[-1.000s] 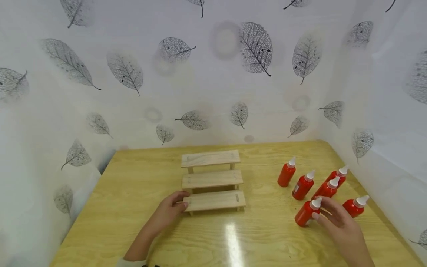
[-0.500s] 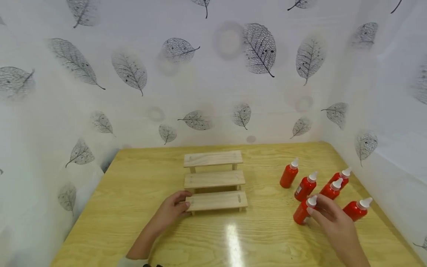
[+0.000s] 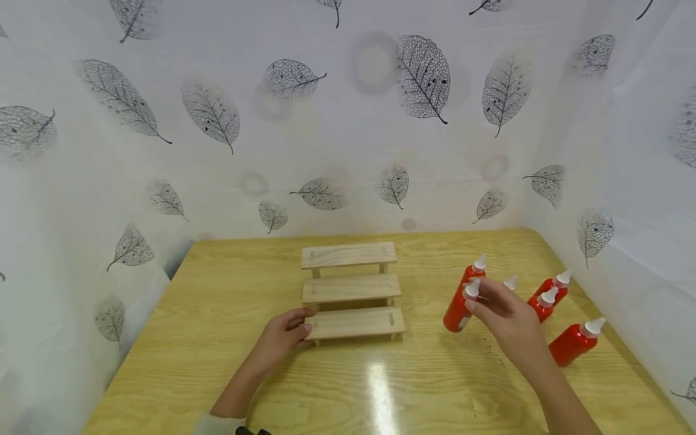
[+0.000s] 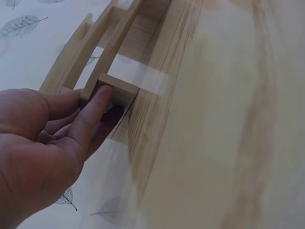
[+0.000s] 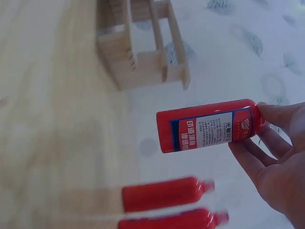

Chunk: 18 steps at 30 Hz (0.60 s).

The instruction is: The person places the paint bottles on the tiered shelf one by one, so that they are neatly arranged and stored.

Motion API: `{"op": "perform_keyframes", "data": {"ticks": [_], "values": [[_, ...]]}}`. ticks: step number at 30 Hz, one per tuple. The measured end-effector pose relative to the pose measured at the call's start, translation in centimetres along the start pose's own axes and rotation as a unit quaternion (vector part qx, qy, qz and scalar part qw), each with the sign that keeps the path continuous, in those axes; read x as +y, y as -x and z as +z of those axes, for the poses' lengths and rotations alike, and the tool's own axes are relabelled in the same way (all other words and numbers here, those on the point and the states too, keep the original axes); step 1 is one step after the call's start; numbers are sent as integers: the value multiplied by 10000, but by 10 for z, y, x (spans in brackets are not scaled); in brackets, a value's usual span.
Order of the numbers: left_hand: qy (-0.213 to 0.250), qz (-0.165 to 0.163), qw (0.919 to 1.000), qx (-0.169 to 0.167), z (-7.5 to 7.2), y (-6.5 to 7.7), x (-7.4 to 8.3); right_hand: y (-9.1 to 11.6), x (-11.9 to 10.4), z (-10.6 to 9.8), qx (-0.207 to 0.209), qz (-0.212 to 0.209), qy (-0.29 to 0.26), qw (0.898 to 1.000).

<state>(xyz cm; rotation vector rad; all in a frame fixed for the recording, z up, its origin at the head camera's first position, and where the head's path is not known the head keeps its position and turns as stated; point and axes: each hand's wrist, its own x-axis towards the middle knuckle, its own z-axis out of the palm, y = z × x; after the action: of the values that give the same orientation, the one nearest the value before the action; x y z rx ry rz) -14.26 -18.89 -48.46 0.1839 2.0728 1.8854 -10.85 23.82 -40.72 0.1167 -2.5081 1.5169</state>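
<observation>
Head view: holds one red bottle point(image 3: 455, 314) near upright by its neck in the right hand point(image 3: 511, 323), to the right of one three-tier wooden rack point(image 3: 353, 324) set lengthwise left to right; pinches the rack's left end with the left hand point(image 3: 280, 343); shows five other bottles point(image 3: 571, 345) standing on the worktop point(image 3: 446, 386).

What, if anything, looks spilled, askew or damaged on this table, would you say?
One possible oddity: small dark specks dot the tabletop near the held red bottle in the head view. They may be dirt or wood grain; I cannot tell. Otherwise nothing stands out; the wooden rack stands upright.
</observation>
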Motion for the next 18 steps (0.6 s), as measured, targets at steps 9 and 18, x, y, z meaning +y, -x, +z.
{"op": "perform_keyframes", "data": {"ticks": [9,18], "values": [[164,-31,9999,-29,0,1,0,-51,-48,42,-264,-307,-1176,9922],[122,-115,9999,24,0,2,0,-98,-83,92,-737,-580,-1523,9839]]}}
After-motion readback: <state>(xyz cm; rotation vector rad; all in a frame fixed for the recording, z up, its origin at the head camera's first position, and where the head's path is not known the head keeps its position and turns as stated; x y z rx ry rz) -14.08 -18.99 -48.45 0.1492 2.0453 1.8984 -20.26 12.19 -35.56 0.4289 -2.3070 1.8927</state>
